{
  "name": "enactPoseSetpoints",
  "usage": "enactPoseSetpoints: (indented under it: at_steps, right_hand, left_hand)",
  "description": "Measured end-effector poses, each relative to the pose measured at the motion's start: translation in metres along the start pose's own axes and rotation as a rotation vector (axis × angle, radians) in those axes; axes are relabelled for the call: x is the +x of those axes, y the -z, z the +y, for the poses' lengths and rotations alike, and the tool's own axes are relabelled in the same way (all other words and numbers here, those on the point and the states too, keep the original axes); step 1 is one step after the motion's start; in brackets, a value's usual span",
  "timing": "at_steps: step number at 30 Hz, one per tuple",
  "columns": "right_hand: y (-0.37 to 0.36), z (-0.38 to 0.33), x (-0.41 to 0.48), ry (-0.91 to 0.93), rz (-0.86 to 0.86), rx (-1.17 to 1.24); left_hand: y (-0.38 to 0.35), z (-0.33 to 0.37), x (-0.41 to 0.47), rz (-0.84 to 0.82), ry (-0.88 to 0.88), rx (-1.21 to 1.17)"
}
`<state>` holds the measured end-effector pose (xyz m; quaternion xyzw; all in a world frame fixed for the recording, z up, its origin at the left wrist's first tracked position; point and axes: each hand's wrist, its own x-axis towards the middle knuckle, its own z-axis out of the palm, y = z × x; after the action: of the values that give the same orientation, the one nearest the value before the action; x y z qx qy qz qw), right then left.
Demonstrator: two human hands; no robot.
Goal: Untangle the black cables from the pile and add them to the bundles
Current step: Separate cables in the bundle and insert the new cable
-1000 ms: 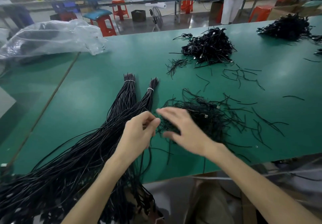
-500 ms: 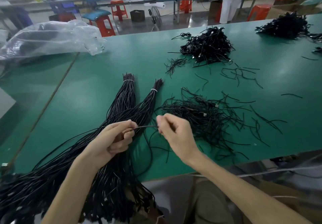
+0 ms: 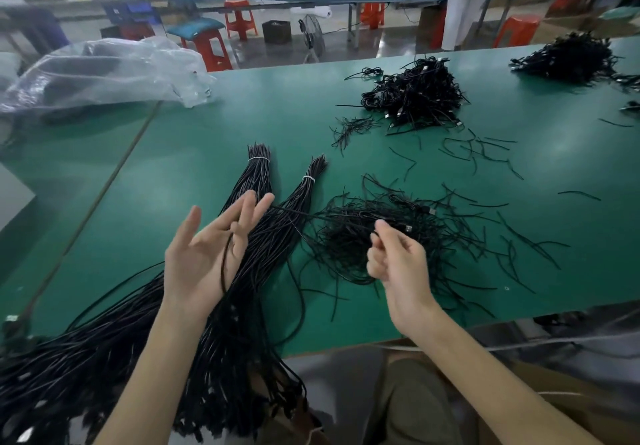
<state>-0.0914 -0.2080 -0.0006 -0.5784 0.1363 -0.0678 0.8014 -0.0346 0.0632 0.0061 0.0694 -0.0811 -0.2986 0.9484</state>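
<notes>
Your left hand (image 3: pixel 199 261) is spread wide, a strand (image 3: pixel 222 268) across its palm; your right hand (image 3: pixel 398 264) pinches a cable (image 3: pixel 406 228) over the pile (image 3: pixel 343 247). The clear bag (image 3: pixel 104 73) holds something dark.

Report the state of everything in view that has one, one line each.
Left hand, open, fingers spread, loose cable lying across its palm.
Right hand, fingers curled, pinching plug-end cable.
Left bundle and right bundle, each tied with a white band.
Near pile, tangled.
Far pile, tangled, untouched.
Plastic bag, crumpled.
</notes>
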Motion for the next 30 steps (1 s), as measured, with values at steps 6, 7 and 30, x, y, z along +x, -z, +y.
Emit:
enactPoseSetpoints:
  at_steps: [6,7,30]
  right_hand:
    - [0.028,-0.012,0.015,-0.132,0.18,0.339]
    - [0.032,-0.011,0.015,-0.118,0.194,0.328]
    - [0.059,0.009,0.003,0.199,-0.083,-0.64]
  left_hand:
    - [0.008,-0.003,0.006,0.037,0.014,0.355]
    - [0.01,-0.003,0.007,0.052,0.002,0.406]
    - [0.014,0.007,0.012,0.179,-0.149,0.789]
